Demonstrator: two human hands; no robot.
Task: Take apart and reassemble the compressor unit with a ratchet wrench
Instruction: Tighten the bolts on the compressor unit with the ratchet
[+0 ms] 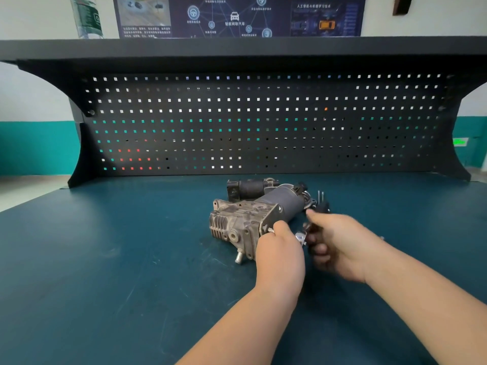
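- Head view: the left hand [279, 248] is curled against the near right end of the compressor unit [253, 217], its thumb and fingertips pinched on a small bright metal piece [270, 230] at the edge of the grey housing; what that piece is cannot be told
- The right hand [340, 246] is just beside the left, fingers curled around a dark-handled tool with a shiny metal head, probably the ratchet wrench [303, 236]; the head shows in the gap between the two hands, the handle is mostly hidden in the fist and blurred
- The right index finger sticks out toward the rear end of the compressor's dark cylinder
- The compressor unit lies on its side on the teal surface [105, 259], near the middle, a little short of the pegboard
- Its long axis runs diagonally: the finned cast-metal block points near-left, the dark motor cylinder [286, 201] points far-right
- A short metal pipe stub [239, 257] juts from the block toward the viewer and down to the surface
- A second dark cylindrical part [249, 188] lies behind the unit, touching it or nearly so
- A black perforated pegboard [263, 122] stands along the back edge, with a shelf [237, 47] above it; on the shelf at upper left stands a clear plastic bottle [87, 17] with a green label, contents not discernible
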